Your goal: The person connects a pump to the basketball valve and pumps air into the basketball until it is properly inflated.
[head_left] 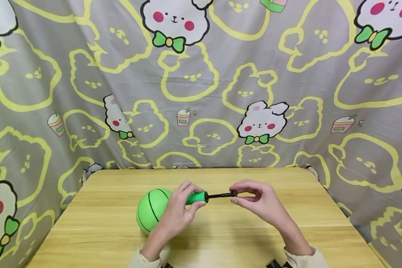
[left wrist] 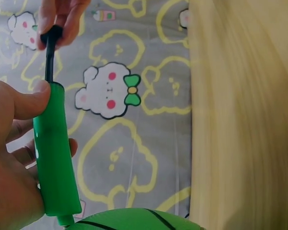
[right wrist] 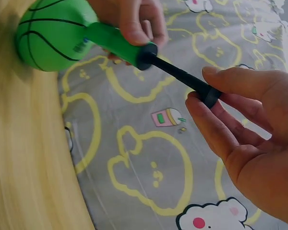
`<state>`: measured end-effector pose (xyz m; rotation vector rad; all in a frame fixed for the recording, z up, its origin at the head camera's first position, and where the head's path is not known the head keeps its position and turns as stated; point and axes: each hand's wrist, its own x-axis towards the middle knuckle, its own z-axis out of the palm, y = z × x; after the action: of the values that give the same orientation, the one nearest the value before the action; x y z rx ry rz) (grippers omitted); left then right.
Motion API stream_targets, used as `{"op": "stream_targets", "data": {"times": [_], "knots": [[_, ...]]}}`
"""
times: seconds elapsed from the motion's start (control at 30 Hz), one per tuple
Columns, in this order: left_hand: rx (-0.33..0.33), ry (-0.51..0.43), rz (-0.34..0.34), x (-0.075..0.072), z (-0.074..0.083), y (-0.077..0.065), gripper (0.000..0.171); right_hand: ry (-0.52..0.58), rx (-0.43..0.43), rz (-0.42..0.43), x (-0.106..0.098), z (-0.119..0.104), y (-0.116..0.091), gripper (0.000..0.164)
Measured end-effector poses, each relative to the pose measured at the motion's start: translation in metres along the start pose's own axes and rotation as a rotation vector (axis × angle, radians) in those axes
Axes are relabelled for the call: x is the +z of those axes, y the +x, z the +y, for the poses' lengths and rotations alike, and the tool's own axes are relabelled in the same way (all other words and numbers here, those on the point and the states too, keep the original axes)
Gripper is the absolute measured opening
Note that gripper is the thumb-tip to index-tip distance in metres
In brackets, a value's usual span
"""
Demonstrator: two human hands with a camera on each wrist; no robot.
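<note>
A green hand pump (left wrist: 55, 153) with a black rod is held level above the table. My left hand (head_left: 181, 204) grips its green barrel, thumb along the side near the black collar. The thumb and fingers of my right hand (head_left: 259, 199) pinch the black end knob (right wrist: 209, 95), and the rod stands pulled out between the hands. Behind my left hand sits a green ball (head_left: 150, 210) with black lines. In the right wrist view the barrel's far end meets the ball; its needle or nozzle is not clearly visible.
The wooden table (head_left: 104, 230) lies under the hands, with the ball on its left half. A grey patterned curtain (head_left: 207, 89) hangs behind the table and along both sides.
</note>
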<state>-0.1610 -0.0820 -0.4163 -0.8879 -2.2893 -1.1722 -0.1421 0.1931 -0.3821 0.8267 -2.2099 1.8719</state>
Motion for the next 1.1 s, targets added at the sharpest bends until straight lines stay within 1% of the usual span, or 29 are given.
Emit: {"op": "stream_targets", "data": {"times": [0.1, 0.27, 0.4, 0.5, 0.6, 0.7, 0.87, 1.0, 1.1], "knots": [[0.007, 0.011, -0.001, -0.004, -0.003, 0.001, 0.023, 0.009, 0.002, 0.009, -0.007, -0.001, -0.001, 0.026], [0.014, 0.016, -0.004, -0.01, -0.009, 0.004, 0.023, 0.03, -0.033, 0.026, -0.016, -0.002, -0.002, 0.028], [0.012, 0.011, -0.021, -0.01, -0.01, 0.006, 0.022, 0.02, -0.034, 0.033, -0.019, -0.003, -0.002, 0.029], [0.002, 0.006, -0.028, -0.01, -0.009, 0.005, 0.022, 0.0, -0.034, 0.054, -0.018, -0.003, -0.002, 0.029], [0.001, 0.008, -0.021, -0.009, -0.009, 0.004, 0.022, -0.013, -0.046, 0.078, -0.015, -0.002, -0.001, 0.03], [0.014, 0.02, 0.003, -0.01, -0.009, 0.003, 0.022, -0.001, -0.051, 0.095, -0.008, -0.002, 0.0, 0.03], [0.037, 0.038, 0.039, -0.012, -0.01, 0.0, 0.023, 0.012, -0.016, 0.115, 0.004, 0.002, 0.002, 0.03], [0.059, 0.05, 0.049, -0.009, -0.008, 0.001, 0.023, 0.017, 0.0, 0.12, 0.01, 0.007, 0.003, 0.03], [0.065, 0.056, 0.045, -0.006, -0.006, 0.001, 0.023, 0.028, 0.004, 0.118, 0.015, 0.009, 0.002, 0.03]]}}
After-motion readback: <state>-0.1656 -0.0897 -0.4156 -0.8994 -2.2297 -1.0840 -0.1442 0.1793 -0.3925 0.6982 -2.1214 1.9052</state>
